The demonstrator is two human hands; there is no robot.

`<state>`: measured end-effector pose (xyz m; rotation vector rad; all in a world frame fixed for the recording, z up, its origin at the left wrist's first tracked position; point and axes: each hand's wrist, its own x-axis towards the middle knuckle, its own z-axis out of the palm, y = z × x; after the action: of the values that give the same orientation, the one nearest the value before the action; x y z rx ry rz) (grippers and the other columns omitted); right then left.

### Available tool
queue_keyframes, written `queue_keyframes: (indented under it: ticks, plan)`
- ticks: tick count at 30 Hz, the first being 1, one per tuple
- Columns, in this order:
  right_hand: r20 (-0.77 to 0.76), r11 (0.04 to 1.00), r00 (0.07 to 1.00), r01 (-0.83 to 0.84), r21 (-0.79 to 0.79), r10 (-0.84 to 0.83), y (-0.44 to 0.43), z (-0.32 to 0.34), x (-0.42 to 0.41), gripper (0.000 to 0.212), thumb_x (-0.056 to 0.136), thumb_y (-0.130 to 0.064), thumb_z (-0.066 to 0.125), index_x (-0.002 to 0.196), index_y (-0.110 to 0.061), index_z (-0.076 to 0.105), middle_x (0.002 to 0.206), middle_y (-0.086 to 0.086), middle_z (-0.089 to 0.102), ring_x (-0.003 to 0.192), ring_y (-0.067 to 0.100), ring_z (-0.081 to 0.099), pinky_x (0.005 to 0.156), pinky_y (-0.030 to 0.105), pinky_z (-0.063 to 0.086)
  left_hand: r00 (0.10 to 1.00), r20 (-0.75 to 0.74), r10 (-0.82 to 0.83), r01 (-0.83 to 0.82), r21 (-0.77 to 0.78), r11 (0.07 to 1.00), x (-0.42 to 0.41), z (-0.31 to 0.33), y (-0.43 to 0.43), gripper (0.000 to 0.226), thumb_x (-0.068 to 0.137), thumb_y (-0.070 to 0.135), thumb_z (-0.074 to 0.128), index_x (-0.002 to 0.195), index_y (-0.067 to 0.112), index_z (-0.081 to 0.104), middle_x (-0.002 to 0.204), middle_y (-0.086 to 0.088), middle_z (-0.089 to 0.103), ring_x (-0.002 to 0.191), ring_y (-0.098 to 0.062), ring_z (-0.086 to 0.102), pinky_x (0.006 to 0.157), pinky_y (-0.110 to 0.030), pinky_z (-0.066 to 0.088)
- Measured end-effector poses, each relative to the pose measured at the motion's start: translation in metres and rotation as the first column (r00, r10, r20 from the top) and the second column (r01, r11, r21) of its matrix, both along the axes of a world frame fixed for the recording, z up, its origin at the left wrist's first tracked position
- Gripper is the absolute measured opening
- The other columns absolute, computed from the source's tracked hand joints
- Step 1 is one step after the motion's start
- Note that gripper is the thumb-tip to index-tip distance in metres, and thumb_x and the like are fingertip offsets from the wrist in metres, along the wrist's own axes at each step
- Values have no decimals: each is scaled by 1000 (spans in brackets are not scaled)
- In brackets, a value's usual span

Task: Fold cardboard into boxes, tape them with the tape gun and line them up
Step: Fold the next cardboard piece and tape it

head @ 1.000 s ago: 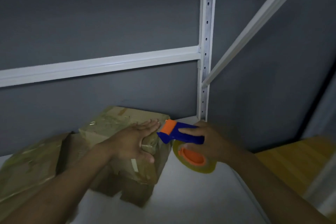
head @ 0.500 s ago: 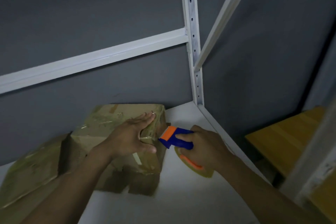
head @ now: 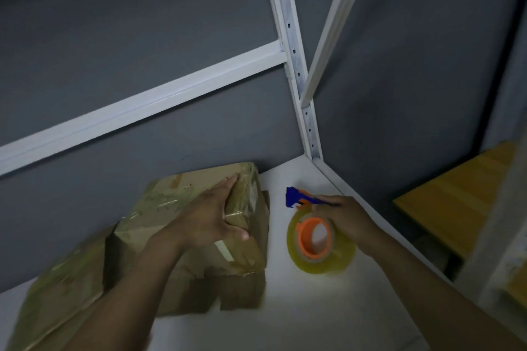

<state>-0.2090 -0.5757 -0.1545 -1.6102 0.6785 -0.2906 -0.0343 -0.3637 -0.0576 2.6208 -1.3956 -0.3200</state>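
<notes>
Item 1: brown cardboard box wrapped in glossy clear tape (head: pixel 199 225), sitting on white shelf board (head: pixel 299 308), back edge near grey wall (head: pixel 142 37); loose flaps stick out at its front and right side. Your left hand (head: pixel 211 216) lies flat on top of it, fingers spread wide twd the far right corner, thumb hooked over the near right edge, pressing rather than gripping. Item 2: blue and orange plastic tape gun w/ roll of yellowish clear tape (head: pixel 316 234), standing on the shelf board just right of the box, not touching it; blue cutter end points up and left, orange hub faces you. Your right hand (head: pixel 342 216) is closed over the gun's top/handle, fingers wrapped round it. Item 3: second flattened, taped cardboard piece (head: pixel 57 288), lower left, butting against the first box. Item 4: white metal shelf frame, perforated upright (head: pixel 293 45) plus cross rail, at back corner. Item 5: yellow wooden surface (head: pixel 456 202), far right, lower than the shelf, partly blurred.
</notes>
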Motion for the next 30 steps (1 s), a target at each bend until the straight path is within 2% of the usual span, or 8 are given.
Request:
queue_keyframes:
  ticks: [2, 4, 6, 10, 13, 17, 24, 30]
  plan:
    - [-113, 1000, 993, 19, 9, -18, -10, -12, 4, 18, 93, -33, 57, 104, -22, 67, 95, 2, 70, 88, 18, 65, 84, 36, 53, 999, -40, -19, 18, -27, 999, 4, 1, 3, 122, 62, 49, 86, 155, 29, 9, 160, 13, 15, 144, -6, 20, 115, -22, 21]
    - [-328, 946, 943, -50, -321, -61, -13, -22, 10, 29, 98, -38, 45, 106, -17, 62, 97, 5, 67, 88, 17, 61, 82, 33, 51, 998, -3, -57, 57, -15, 998, 5, 3, 3, 119, 62, 56, 82, 154, 28, 14, 158, 19, 8, 144, -1, 14, 114, -17, 14]
    - [-291, 808, 943, -41, -588, -163, -1, -21, 16, 36, 100, -41, 37, 117, -16, 58, 109, 3, 64, 97, 17, 59, 87, 31, 49, 992, 81, -97, 95, 23, 995, 7, 2, 1, 124, 53, 81, 66, 154, 30, 14, 155, 25, 2, 144, 2, 8, 114, -18, 9]
    - [101, 941, 993, -26, -337, 64, 49, 16, 51, 44, 103, -31, 36, 145, -18, 39, 138, -3, 48, 129, 16, 45, 102, 26, 37, 988, 122, -89, 88, 19, 996, 11, -5, -2, 122, 49, 89, 50, 152, 39, 9, 154, 29, -4, 146, 0, -5, 121, -33, 5]
    - [222, 997, 973, -71, 7, 68, 64, 30, 85, 39, 101, -34, 43, 134, -15, 51, 130, -1, 56, 121, 18, 52, 103, 32, 40, 992, 100, -83, 83, 2, 997, 13, -7, 0, 123, 48, 89, 52, 152, 40, 7, 150, 34, -8, 145, 0, -8, 121, -38, 7]
    - [290, 885, 957, -128, 447, -8, 48, 32, 98, 20, 95, -27, 58, 106, -12, 62, 99, 3, 66, 95, 18, 61, 94, 37, 46, 992, 100, -79, 79, -2, 997, 12, -6, 1, 121, 48, 88, 52, 151, 43, 6, 144, 40, -11, 144, 2, -9, 121, -37, 6]
    - [303, 928, 947, -11, 373, -111, 58, 24, 113, 20, 95, -15, 57, 78, -12, 47, 68, 6, 54, 59, 13, 51, 60, 30, 46, 984, 151, -99, 98, 15, 995, 11, -8, 1, 111, 68, 71, 68, 152, 39, 4, 145, 36, -13, 144, 0, -11, 121, -36, 4]
    - [178, 979, 967, 194, -67, -180, 73, 18, 99, 34, 93, -27, 59, 119, -5, 53, 100, 1, 57, 100, 15, 54, 85, 32, 46, 983, 154, -95, 92, 26, 995, 14, -9, 0, 111, 68, 72, 66, 152, 39, 1, 146, 35, -15, 144, 2, -13, 121, -34, 1]
